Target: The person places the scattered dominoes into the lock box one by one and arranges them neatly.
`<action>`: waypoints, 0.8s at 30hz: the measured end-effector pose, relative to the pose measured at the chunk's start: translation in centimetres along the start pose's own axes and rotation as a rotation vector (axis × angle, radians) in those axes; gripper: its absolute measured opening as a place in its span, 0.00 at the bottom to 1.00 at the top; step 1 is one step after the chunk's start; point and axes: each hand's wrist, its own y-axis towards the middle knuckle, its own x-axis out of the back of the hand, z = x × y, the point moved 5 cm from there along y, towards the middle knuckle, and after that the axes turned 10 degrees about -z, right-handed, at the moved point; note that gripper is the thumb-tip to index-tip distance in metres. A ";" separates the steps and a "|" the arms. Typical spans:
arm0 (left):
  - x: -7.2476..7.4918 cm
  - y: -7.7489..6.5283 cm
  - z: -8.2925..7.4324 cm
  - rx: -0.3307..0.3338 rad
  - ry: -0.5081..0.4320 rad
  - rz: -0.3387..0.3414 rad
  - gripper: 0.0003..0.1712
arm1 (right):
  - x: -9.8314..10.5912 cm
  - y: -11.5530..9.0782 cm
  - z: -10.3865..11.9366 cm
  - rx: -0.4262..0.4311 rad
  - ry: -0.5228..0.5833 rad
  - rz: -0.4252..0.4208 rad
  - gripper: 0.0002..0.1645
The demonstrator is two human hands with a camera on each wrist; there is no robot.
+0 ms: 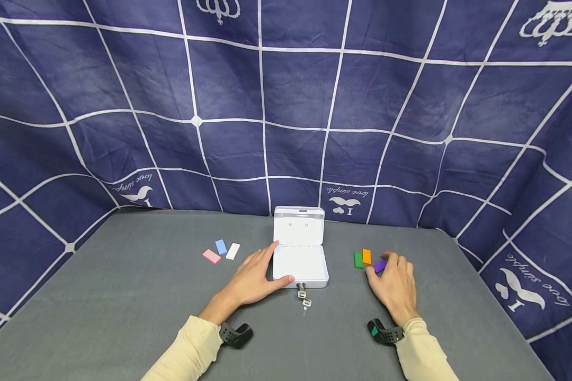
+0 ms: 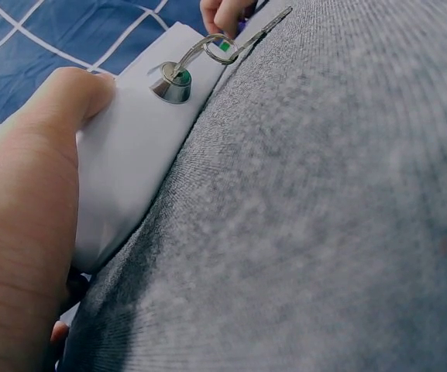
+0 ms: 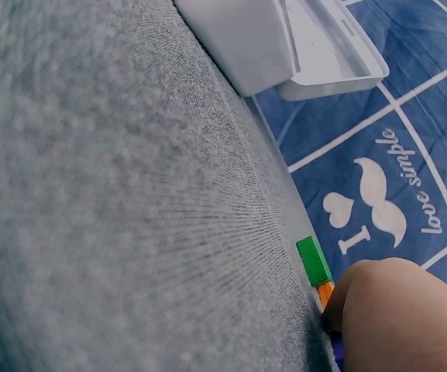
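Note:
A white metal cash box (image 1: 301,263) stands with its lid (image 1: 298,227) raised. Its front lock (image 2: 172,84) holds a key, and a ring with a second key (image 1: 305,312) hangs from it. My left hand (image 1: 257,278) holds the box at its left side, thumb on the front edge and fingers spread toward the hinge. On the right, my right hand (image 1: 394,283) pinches a purple block (image 1: 380,266) between thumb and fingers at the table. Beside it lie a green block (image 1: 358,260) and an orange block (image 1: 366,256). The right fingertips are largely hidden in the right wrist view.
Left of the box lie a pink block (image 1: 212,256), a blue block (image 1: 221,247) and a white block (image 1: 233,251). The grey cloth-covered table (image 1: 138,296) meets a blue checked curtain (image 1: 295,153) at its back and sides.

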 end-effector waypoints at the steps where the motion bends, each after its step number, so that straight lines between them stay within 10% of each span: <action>1: -0.1 0.0 0.1 0.003 0.000 0.002 0.58 | 0.0 0.0 0.0 0.001 0.003 0.005 0.30; 24: 0.0 -0.1 0.1 0.003 -0.006 0.014 0.58 | 0.0 0.4 -0.1 -0.025 0.134 -0.038 0.29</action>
